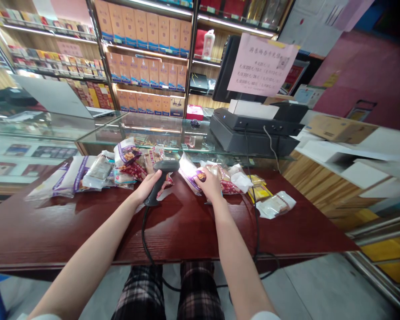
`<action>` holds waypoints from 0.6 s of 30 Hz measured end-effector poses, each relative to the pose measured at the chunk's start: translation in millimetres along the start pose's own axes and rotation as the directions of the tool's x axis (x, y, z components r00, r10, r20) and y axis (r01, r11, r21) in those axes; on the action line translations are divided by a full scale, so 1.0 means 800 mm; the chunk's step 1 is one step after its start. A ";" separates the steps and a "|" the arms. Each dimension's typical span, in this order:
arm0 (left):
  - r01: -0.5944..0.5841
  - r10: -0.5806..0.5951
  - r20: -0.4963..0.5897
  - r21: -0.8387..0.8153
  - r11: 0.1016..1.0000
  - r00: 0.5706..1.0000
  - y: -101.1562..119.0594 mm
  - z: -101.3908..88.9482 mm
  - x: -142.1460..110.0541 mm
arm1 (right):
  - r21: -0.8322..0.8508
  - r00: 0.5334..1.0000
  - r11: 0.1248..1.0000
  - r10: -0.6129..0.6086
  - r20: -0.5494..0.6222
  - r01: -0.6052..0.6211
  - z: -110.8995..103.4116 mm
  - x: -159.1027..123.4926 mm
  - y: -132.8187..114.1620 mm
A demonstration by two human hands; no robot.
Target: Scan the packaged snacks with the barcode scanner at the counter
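Note:
My left hand (150, 186) is wrapped round the handle of a black barcode scanner (166, 166), whose head points to the right. Bright light from it falls on a white and purple snack bag (189, 173), which my right hand (209, 184) grips by its right side, tilted up over the table. Left of the scanner lies a pile of packaged snacks, among them a red bag (135, 170) and a clear packet (99, 171). More packets lie beside my right hand, including a yellow one (260, 192) and a whitish one (276, 205).
The dark red table (186, 231) stands before a glass display counter (160, 124). On that sit a cash register (250, 129) and a monitor with a pink notice (263, 66). The scanner's black cable (145, 240) hangs over the table's front edge. Boxed goods (146, 71) fill the shelves behind.

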State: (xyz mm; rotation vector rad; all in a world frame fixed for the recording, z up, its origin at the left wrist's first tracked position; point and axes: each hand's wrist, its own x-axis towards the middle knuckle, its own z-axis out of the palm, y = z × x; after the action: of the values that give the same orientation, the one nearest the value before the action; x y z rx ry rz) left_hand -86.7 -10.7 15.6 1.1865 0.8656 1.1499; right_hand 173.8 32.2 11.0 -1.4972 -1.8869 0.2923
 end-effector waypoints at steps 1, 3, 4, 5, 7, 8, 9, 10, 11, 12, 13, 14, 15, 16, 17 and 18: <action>0.004 -0.004 -0.001 0.009 1.000 1.000 0.001 0.000 0.000 | -0.005 1.000 1.000 -0.002 0.002 0.002 0.000 0.000 -0.001; 0.002 -0.002 0.003 0.022 1.000 1.000 0.000 0.000 0.000 | 0.007 1.000 1.000 -0.012 0.008 0.012 -0.001 0.000 -0.002; -0.003 0.003 0.003 0.021 1.000 1.000 0.000 0.000 0.000 | 0.019 1.000 1.000 -0.017 0.009 0.016 -0.001 0.000 -0.002; -0.009 0.009 0.001 0.017 1.000 1.000 -0.001 0.000 0.000 | 0.031 1.000 0.999 -0.020 0.012 0.019 -0.001 -0.001 -0.002; -0.019 0.019 -0.012 0.006 1.000 1.000 -0.002 0.000 0.000 | 0.046 1.000 0.999 -0.020 0.014 0.020 0.000 -0.001 -0.002; -0.024 0.024 -0.021 0.000 1.000 0.999 -0.002 0.000 0.000 | 0.046 1.000 0.999 -0.018 0.008 0.018 0.000 -0.001 -0.002; -0.029 0.028 -0.032 -0.006 1.000 0.999 -0.002 0.000 0.000 | 0.043 1.000 0.999 -0.016 -0.008 0.016 0.001 -0.001 -0.001; -0.033 0.032 -0.043 -0.012 0.999 0.999 -0.002 -0.001 0.000 | 0.040 0.999 0.999 -0.013 -0.038 0.014 0.001 -0.001 0.001; -0.038 0.036 -0.057 -0.020 0.999 0.998 -0.001 -0.003 0.001 | 0.042 0.997 0.999 -0.008 -0.081 0.011 0.000 0.000 0.003; -0.047 0.045 -0.078 -0.032 0.998 0.996 0.000 -0.005 0.001 | 0.046 0.990 0.999 0.006 -0.138 0.001 -0.001 0.001 0.005; -0.062 0.057 -0.106 -0.049 0.997 0.993 0.001 -0.009 0.002 | 0.048 0.979 0.999 0.028 -0.202 -0.019 -0.004 0.002 0.009; -0.081 0.071 -0.141 -0.067 0.994 0.987 0.002 -0.012 0.003 | 0.043 0.962 0.998 0.060 -0.267 -0.050 -0.007 0.003 0.013; -0.098 0.082 -0.177 -0.085 0.991 0.981 0.004 -0.016 0.004 | 0.028 0.940 0.995 0.096 -0.329 -0.092 -0.011 0.003 0.018; -0.114 0.089 -0.213 -0.107 0.988 0.973 0.006 -0.021 0.005 | 0.001 0.913 0.990 0.131 -0.386 -0.142 -0.015 0.004 0.024; -0.117 0.082 -0.235 -0.139 0.983 0.969 0.009 -0.025 0.005 | -0.034 0.884 0.980 0.162 -0.439 -0.196 -0.020 0.004 0.030; -0.109 0.063 -0.248 -0.177 0.978 0.967 0.011 -0.029 0.005 | -0.068 0.852 0.966 0.187 -0.490 -0.251 -0.024 0.005 0.037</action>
State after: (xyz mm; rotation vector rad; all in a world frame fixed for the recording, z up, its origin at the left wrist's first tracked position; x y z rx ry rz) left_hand -109.4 -1.6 20.0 0.9478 0.8706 1.4375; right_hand 208.3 39.8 9.9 -1.6898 -1.3605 -0.1030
